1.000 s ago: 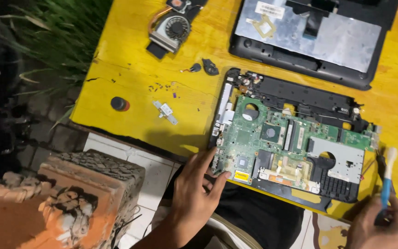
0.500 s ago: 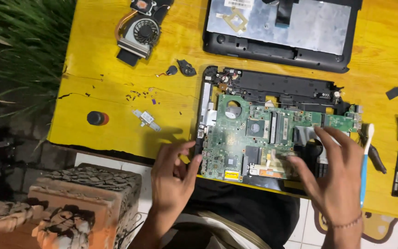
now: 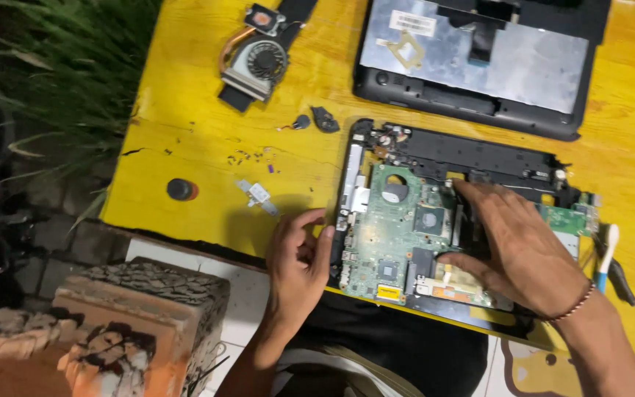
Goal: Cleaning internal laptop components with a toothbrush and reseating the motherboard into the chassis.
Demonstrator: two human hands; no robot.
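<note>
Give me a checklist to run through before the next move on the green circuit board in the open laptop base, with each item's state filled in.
1. Left hand at the left edge of the green circuit board: ok, fingers rest against it.
2. Right hand on the board: ok, palm down, spread over its right half.
3. Both hands free of tools: ok; the blue-and-white handled tool lies on the yellow wooden table.
4. Copper-and-black cooling fan off the board: ok, it lies apart at the table's far side.
5. Board screws all out: cannot tell, the right hand covers part of it.
6. Small loose parts away from the black laptop base: ok.
</note>
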